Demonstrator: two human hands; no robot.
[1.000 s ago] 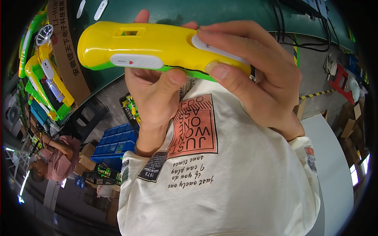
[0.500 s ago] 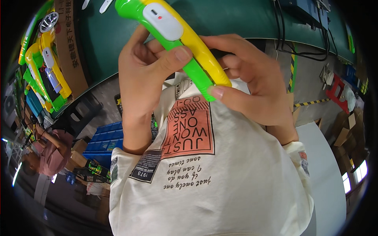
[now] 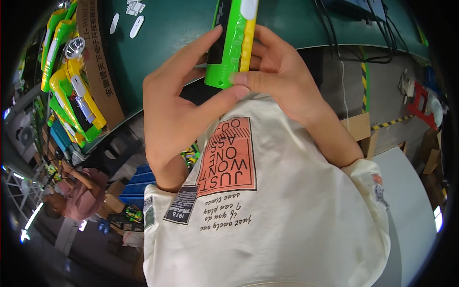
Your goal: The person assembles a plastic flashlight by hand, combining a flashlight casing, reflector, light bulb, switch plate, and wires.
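Note:
A green and yellow flashlight housing (image 3: pixel 233 45) is held nearly upright over the near edge of the bench, its top cut off by the frame. A black panel lies along its left face, and part of a pale grey plate shows at the upper right. My right hand (image 3: pixel 289 79) grips the lower end, thumb on the green side and fingers behind. Curled around the left side is my left hand (image 3: pixel 174 103), its index fingertip against the black panel and its thumb beside the right thumb. Some left fingers are hidden behind the housing.
On the green bench (image 3: pixel 158 48) lie white oval plates (image 3: pixel 136 27) and small pale pieces. At left, a cardboard box (image 3: pixel 100 62) stands beside several green and yellow flashlights (image 3: pixel 71 100). Black cables (image 3: pixel 334 38) hang at right. A co-worker (image 3: pixel 86 196) is at far left.
The housing has turned from a slant to nearly upright, now showing its green side and black panel. My left thumb has moved off its face toward the bottom end. The view has shifted slightly.

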